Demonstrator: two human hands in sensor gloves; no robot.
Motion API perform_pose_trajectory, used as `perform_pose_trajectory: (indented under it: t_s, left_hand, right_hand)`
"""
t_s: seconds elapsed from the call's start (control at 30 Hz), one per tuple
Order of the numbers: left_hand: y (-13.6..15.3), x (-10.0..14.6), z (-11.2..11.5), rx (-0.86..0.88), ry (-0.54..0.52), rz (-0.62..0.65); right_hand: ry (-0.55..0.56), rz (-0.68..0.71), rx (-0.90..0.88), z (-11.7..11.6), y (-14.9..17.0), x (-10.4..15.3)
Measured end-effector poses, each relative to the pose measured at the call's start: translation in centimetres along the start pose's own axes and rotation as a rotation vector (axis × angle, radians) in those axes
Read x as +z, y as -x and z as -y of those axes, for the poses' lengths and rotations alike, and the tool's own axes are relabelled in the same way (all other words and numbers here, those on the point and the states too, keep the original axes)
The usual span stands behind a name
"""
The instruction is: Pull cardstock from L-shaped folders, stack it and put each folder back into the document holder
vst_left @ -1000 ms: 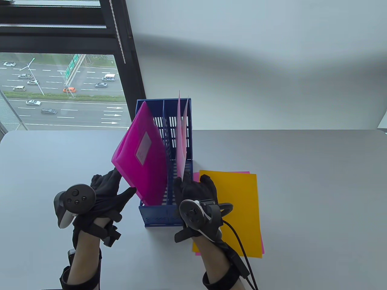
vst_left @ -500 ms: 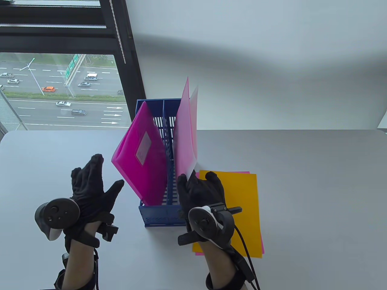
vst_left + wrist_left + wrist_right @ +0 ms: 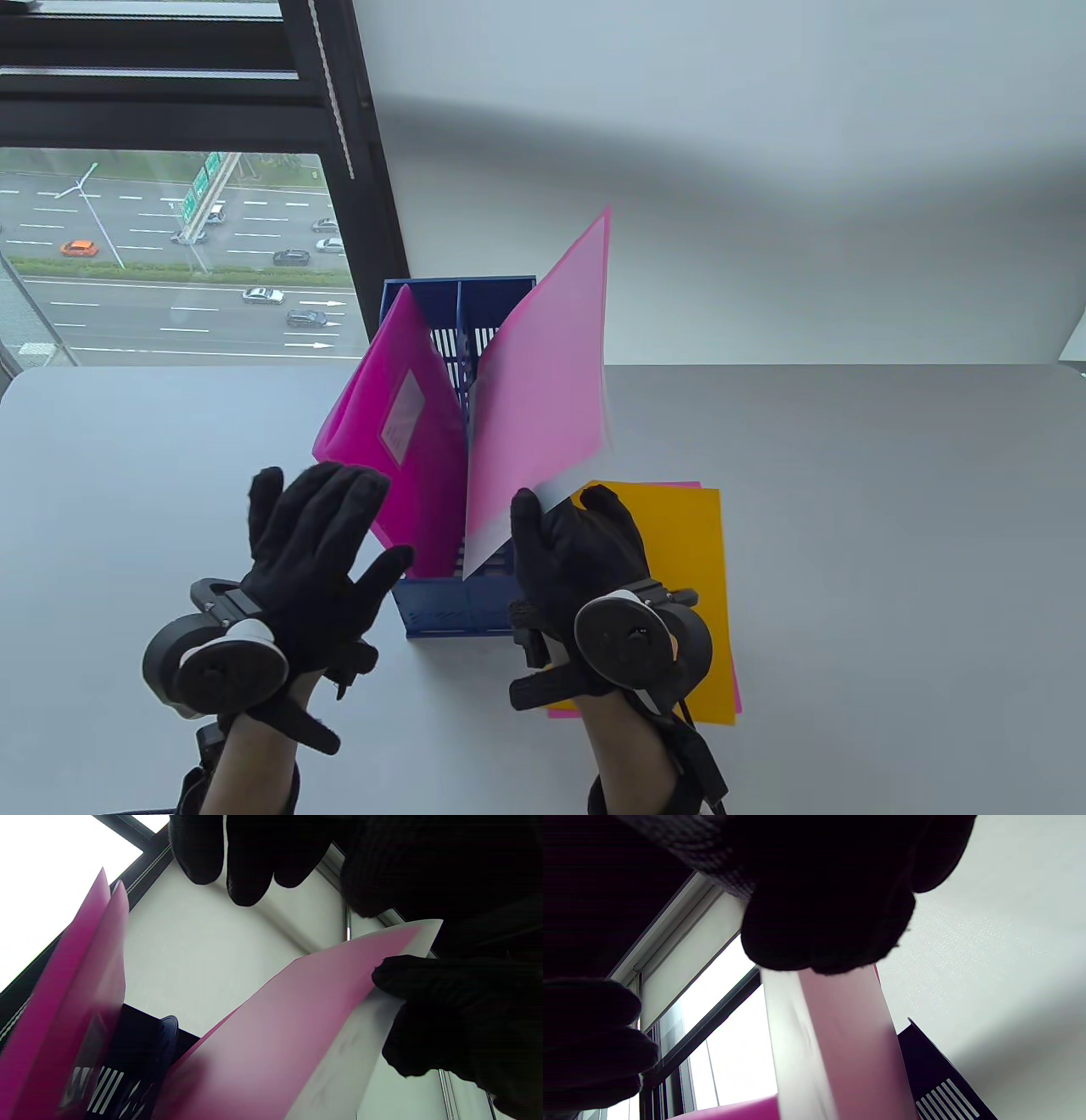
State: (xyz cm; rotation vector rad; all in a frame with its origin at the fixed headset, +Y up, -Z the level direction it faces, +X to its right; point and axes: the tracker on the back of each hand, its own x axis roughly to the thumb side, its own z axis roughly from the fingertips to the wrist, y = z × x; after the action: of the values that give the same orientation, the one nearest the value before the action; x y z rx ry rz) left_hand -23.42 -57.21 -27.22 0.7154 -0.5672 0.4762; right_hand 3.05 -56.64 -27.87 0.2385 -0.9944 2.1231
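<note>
My right hand (image 3: pixel 551 522) pinches the near corner of a translucent folder with pale pink cardstock (image 3: pixel 543 407) inside; the folder (image 3: pixel 275 1039) is lifted and tilted to the right above the blue document holder (image 3: pixel 458 607). A magenta folder (image 3: pixel 394 441) stands in the holder's left slot and leans left. My left hand (image 3: pixel 327 526) hovers with its fingers spread in front of the magenta folder, touching nothing. In the left wrist view my left fingers (image 3: pixel 250 861) hang straight above both folders. The right wrist view shows my right fingers (image 3: pixel 827 929) closed on the folder's edge (image 3: pixel 835 1043).
An orange sheet (image 3: pixel 670 586) lies on a pink sheet on the grey table (image 3: pixel 891 552), right of the holder and partly under my right wrist. A window with a dark frame (image 3: pixel 356 170) stands behind the holder's left side.
My right hand has drawn the pale pink folder up out of the holder's right slot and tilted it to the right. My left hand let go of the magenta folder and opened.
</note>
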Motion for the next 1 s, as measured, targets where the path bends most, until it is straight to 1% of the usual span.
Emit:
perform_pose_trajectory:
  t_s: [0.07, 0.13, 0.23, 0.33, 0.5, 0.6, 0.8, 1.0]
  left_hand:
    - [-0.7, -0.3, 1.4, -0.027, 0.094, -0.007]
    - [-1.1, -0.4, 2.8, -0.028, 0.163, -0.008]
    - [-1.5, -0.5, 4.6, -0.045, 0.223, -0.015]
    - [-1.6, -0.4, 5.5, -0.062, 0.238, -0.04]
    - [-1.3, -0.3, 6.0, -0.03, 0.229, -0.078]
    - [-0.9, -0.2, 6.1, -0.011, 0.178, -0.101]
    - [-0.6, -0.1, 5.8, -0.041, 0.099, -0.118]
    - [-0.1, -0.1, 5.0, -0.022, 0.039, -0.137]
  right_hand:
    - [0.0, 0.007, -0.002, 0.1, -0.3, 0.1]
    - [-0.001, 0.013, -0.015, 0.1, -0.6, 0.3]
    - [-0.017, 0.018, -0.043, 0.0, -1.0, 0.5]
    - [-0.043, 0.029, -0.06, -0.2, -1.4, 0.6]
    - [-0.083, 0.031, -0.133, -0.3, -2.0, 0.9]
    - [-0.123, 0.034, -0.175, -0.5, -2.5, 1.0]
    - [-0.149, 0.044, -0.173, -0.8, -2.6, 1.1]
    - [-0.202, 0.063, -0.22, -0.6, -2.6, 1.0]
